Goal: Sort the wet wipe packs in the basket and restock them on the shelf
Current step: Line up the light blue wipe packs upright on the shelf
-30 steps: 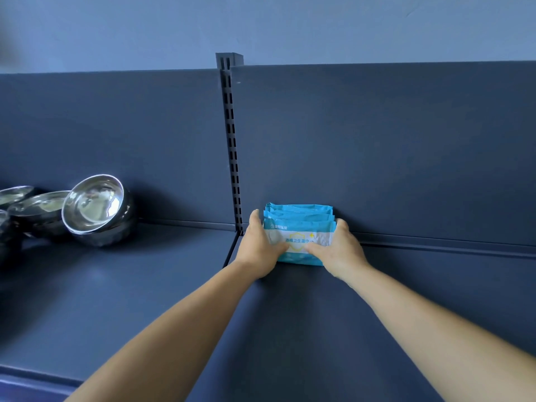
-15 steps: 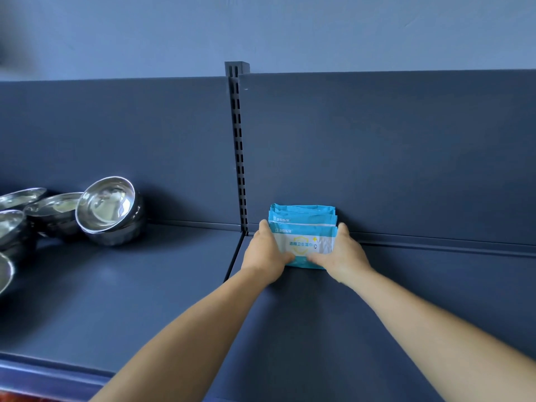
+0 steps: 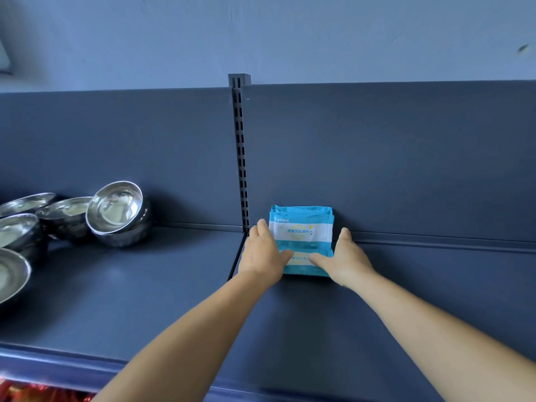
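The stack of blue-and-white wet wipe packs (image 3: 301,233) stands at the back edge of the dark blue metal shelf (image 3: 333,329), beside the slotted upright post (image 3: 241,158). The left hand (image 3: 265,252) and right hand (image 3: 346,261) hold it from both sides, fingers straight along the sides and thumbs on the front pack.

The wet wipe packs (image 3: 301,227) are light blue with a white central band bearing a yellow ring and small blue lettering. The shelf (image 3: 174,285) and its back panel (image 3: 406,158) are uniform dark slate blue, below a paler blue-grey wall (image 3: 290,36). The bowls (image 3: 116,210) are shiny silver metal.
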`<state>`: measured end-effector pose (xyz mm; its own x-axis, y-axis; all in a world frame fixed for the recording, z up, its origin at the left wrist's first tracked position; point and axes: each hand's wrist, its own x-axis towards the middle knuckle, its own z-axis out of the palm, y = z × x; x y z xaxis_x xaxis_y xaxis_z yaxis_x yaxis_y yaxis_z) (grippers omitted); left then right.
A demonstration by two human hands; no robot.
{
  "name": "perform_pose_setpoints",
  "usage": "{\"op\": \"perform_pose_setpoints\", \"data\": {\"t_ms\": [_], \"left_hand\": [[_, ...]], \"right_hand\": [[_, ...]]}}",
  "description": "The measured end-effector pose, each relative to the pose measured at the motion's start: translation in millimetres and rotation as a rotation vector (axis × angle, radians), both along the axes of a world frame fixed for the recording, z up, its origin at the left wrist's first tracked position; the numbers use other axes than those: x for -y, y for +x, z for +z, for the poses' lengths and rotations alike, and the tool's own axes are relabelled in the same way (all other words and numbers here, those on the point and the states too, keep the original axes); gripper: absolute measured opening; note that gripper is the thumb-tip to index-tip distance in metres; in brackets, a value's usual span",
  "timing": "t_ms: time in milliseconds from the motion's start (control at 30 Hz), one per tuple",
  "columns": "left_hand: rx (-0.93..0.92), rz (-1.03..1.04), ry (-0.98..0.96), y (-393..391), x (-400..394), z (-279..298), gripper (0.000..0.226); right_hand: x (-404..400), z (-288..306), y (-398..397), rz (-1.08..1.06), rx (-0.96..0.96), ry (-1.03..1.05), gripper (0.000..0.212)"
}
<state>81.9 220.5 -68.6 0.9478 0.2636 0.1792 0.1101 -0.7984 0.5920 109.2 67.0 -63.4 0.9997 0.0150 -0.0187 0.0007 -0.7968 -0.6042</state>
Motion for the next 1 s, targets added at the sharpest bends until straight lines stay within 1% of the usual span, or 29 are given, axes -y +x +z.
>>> {"op": "perform_pose_setpoints", "data": {"t_ms": [33,100,167,200,267,367,433,533,667,833,1000], "left_hand": [[0.038,-0.006,0.062,-4,1,2,0.055],[0.091,-0.057,0.223,-14,5,5,0.050],[0.052,-0.145,0.405,-25,12,9,0.050],[0.022,-0.185,0.460,-30,17,11,0.050],[-0.017,-0.251,0.515,-40,28,13,0.048],[-0.051,-0.336,0.539,-57,47,14,0.050],[-0.061,-0.387,0.550,-68,62,13,0.053],[-0.056,-0.465,0.547,-85,91,13,0.051],[-0.038,-0.587,0.521,-108,135,13,0.051],[-0.013,-0.744,0.438,-146,199,8,0.052],[0.011,-0.913,0.427,-202,266,-9,0.051]], "right_hand": [[2,2,-5,0.009,-0.001,-0.015,0.055],[8,5,-15,0.031,0.009,-0.055,0.067],[16,8,-27,0.064,0.031,-0.129,0.078],[20,10,-34,0.082,0.043,-0.175,0.081],[29,13,-50,0.116,0.064,-0.268,0.078],[46,16,-77,0.120,0.079,-0.351,0.070],[60,16,-95,0.103,0.077,-0.372,0.069],[89,16,-123,0.058,0.068,-0.384,0.068],[134,17,-164,-0.050,0.080,-0.380,0.067],[199,11,-226,-0.204,0.082,-0.381,0.066],[265,-7,-310,-0.361,-0.004,-0.382,0.067]]}}
